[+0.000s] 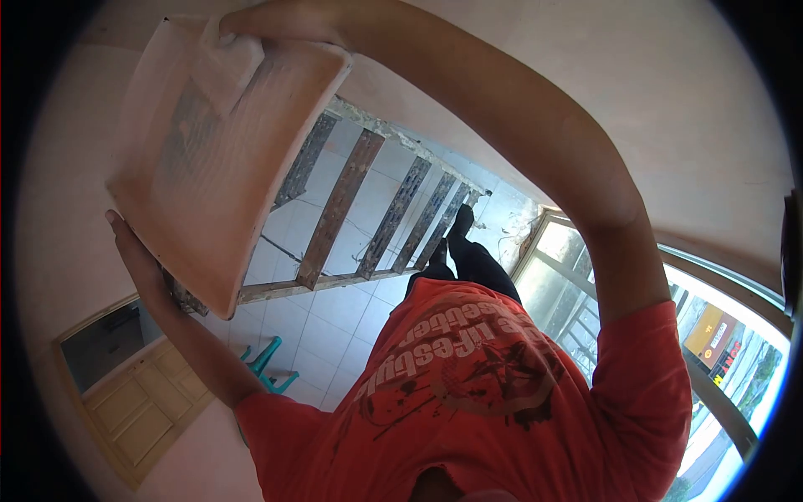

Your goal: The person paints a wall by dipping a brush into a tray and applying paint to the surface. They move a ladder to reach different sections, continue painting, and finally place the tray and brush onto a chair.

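My right hand (241,28) is at the upper left with its fingers closed on a white cloth (242,71), which lies against a pale, box-like casing (272,125). The casing has rounded corners, fine ribbed lines and a grey patch on its face, and looks like a wall air conditioner. My left hand (134,247) is at the casing's lower left corner. One finger stretches along the edge there, while the others are mostly hidden.
Below me a wooden ladder (341,209) with paint-spattered rungs rises from the white tiled floor (322,339). My feet (460,222) are near its far end. A green stool (266,364) stands near a wooden door (138,414). Glass windows (711,335) are at the right.
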### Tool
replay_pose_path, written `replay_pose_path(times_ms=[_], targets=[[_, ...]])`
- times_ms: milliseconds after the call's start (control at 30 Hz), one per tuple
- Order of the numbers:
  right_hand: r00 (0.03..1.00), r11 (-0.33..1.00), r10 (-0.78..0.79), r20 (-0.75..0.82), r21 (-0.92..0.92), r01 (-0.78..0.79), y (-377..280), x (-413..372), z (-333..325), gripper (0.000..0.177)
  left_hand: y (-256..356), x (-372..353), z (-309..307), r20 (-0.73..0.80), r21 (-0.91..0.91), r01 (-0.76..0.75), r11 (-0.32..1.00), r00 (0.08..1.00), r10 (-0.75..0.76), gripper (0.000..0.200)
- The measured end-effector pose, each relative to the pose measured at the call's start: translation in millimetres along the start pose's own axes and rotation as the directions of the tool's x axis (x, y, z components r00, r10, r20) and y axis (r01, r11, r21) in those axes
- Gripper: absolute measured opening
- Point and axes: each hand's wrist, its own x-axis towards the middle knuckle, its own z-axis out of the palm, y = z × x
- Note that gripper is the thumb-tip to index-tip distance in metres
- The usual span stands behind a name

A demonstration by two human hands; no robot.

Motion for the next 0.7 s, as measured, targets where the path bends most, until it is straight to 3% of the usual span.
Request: replay_pose_path(times_ms=[133,167,233,300,367,433,467,500,633,700], targets=[[0.954,0.951,0.002,-0.298,-0.294,-0.094,12,4,8,0.062,-5,12,4,0.034,-0.104,0.037,0.994,0.999,-0.034,0.067],[0.962,0.955,0.018,-0.272,-0.28,-0.096,15,-3,15,0.062,-11,10,-2,0.069,-0.147,0.061,0.987,0.996,-0.052,0.065],[0.991,0.995,0.085,-0.106,0.051,-0.08,-1,-32,7,0.059,4,-8,12,-0.004,-0.207,0.105,0.973,0.994,-0.108,0.064],[0.992,0.925,0.093,0.085,0.36,-0.118,-21,-58,-9,0.055,2,-1,10,-0.091,-0.276,0.111,0.955,0.986,-0.141,0.062],[0.987,0.936,0.159,0.038,0.313,-0.163,-30,-80,-21,0.061,-24,20,-11,0.018,-0.006,0.01,1.0,1.0,-0.01,0.063],[0.983,0.973,0.161,-0.088,0.18,-0.143,-42,-110,-29,0.068,-16,20,-7,0.016,0.098,-0.016,0.995,1.0,0.015,0.064],[0.958,0.975,0.199,-0.209,0.136,-0.173,-38,-126,-33,0.061,-12,16,-3,0.041,0.195,-0.038,0.98,0.999,0.03,0.065],[0.919,0.973,0.23,-0.321,0.095,-0.21,-33,-140,-38,0.053,-1,7,6,0.032,0.177,-0.02,0.984,0.999,0.014,0.066],[0.854,0.898,0.337,-0.396,0.407,-0.166,-45,-184,-52,0.044,-21,22,-3,0.037,0.294,-0.067,0.954,0.998,0.059,0.069],[0.778,0.882,0.398,-0.487,0.437,-0.177,-49,-209,-55,0.049,-23,26,-5,0.031,0.345,-0.068,0.936,0.998,0.061,0.069]])
